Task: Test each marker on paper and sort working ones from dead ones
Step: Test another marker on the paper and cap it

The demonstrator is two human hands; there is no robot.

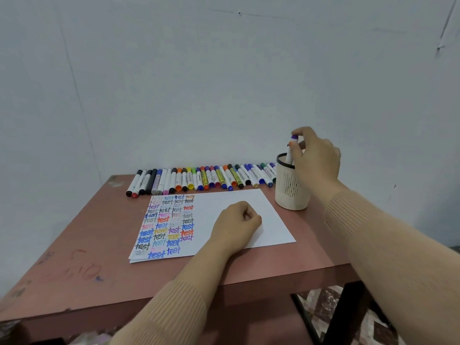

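My right hand [315,155] is up at the right of centre in the frame, above the pen cup [290,192], its thumb and fingertips pinching the top end of a purple-capped marker [291,145]. The marker stands nearly upright with its white barrel pointing down and its lower end inside the cup's black rim. How deep it goes I can't tell, as my fingers and the rim hide it. The cup is cream with a mesh wall and stands on the table [99,245] just off the paper's upper right corner. My left hand [236,224] lies in the middle of the frame, curled into a fist that holds nothing, resting on the bare right half of the white paper [251,197]. The left part of the paper is filled with columns of the word "test" in many colours: blue, black, red, orange, yellow and purple, some bold and some faint. Above the paper, along the table's far edge against the pale wall [224,83], a long row of markers [199,179] lies side by side. It runs from left of centre to behind the cup, with caps in black, blue, orange, yellow, green, purple and red. The table is reddish brown, with scuffs and scribbles at lower left. Both my forearms wear ribbed beige sleeves [398,257]. At the lower right, under the table's edge, a black table leg [348,312] and a patterned floor [323,302] show.
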